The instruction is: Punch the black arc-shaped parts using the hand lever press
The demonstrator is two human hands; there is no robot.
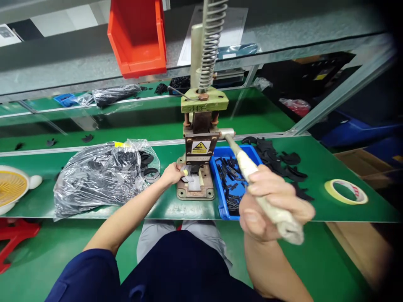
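My right hand (pixel 273 203) is wrapped round the tape-covered lever (pixel 244 161) of a hand press (pixel 200 147). Over at the press base (pixel 197 193), my left hand (pixel 173 173) pinches a small dark curved plastic part (pixel 188 176) under the ram. Something yellow shows at the fingertips, perhaps a finger cover. The ram's lower end sits close above the part; whether they touch I cannot tell. Right of the base is a blue tray (pixel 223 205) of small black strips. Black curved parts (pixel 267 153) lie in a heap beyond it.
A clear bag of black parts (pixel 97 176) lies left of the press, near a fan (pixel 14 188). A tape roll (pixel 346 192) rests at the right. An orange bin (pixel 138 37) stands on the metal shelf (pixel 78 69) above, and the press's spring (pixel 212 46) rises beside it.
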